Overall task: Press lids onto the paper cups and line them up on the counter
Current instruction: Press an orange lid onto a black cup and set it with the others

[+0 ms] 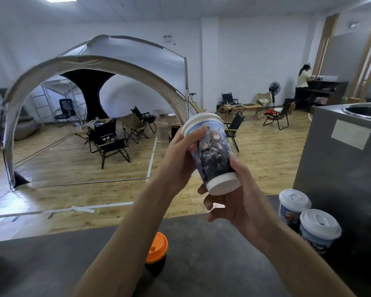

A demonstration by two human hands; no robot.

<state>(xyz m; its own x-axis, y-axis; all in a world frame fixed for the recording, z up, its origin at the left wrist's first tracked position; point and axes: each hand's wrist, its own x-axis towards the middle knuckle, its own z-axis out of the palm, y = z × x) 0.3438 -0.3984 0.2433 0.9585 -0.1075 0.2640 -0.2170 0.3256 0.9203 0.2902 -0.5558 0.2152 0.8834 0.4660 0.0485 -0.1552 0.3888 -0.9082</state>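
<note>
Nearest you on the dark table point(201, 271), an orange-lidded cup point(156, 252) stands upright between your forearms, so mind it when you lower anything. To the right, the near white-lidded cup point(320, 231) and the far white-lidded cup point(294, 207) stand just beside each other. They look like the row being built, near the foot of a grey cabinet point(341, 168) that walls off that side. Above the table, in the air, the printed paper cup point(213, 155) is tilted with its base toward you and its white lid point(201, 120) on the far upper end. Your left grip point(178, 159) wraps the upper wall just under the lid rim. Your right grip point(234, 202) takes the base end, thumb on the wall, fingers underneath, so both are grasping the cup. It probably weighs little and has thin walls that dent if squeezed mid-body. Hold it at the rim or base, where it is stiffest; the print may be slick. Cannot tell if the lid is fully seated. Beyond, the tent point(94, 65) and folding chairs point(109, 140) are well apart and no obstacle.
</note>
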